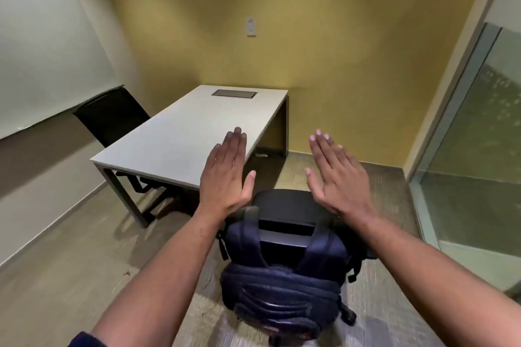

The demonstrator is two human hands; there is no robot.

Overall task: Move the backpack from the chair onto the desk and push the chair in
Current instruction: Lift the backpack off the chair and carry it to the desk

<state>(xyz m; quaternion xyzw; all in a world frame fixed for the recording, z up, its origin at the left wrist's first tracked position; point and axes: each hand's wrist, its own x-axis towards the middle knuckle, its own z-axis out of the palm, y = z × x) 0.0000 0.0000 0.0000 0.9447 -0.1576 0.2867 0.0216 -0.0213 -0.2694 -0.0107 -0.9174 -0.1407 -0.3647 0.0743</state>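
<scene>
The desk stands bare at far left. Near it, the chair holds the backpack, straps draped over its back. Left hand and right hand hover flat, fingers together, holding nothing. Best to free both straps upward before lifting.

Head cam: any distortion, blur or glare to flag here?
Head view: wide-angle bending curves the walls and the glass partition at the edges; soft blur throughout, worst on the floor bottom right; a bright patch on the yellow wall; desk casts shadows on the floor; both hands and backpack readable.
</scene>
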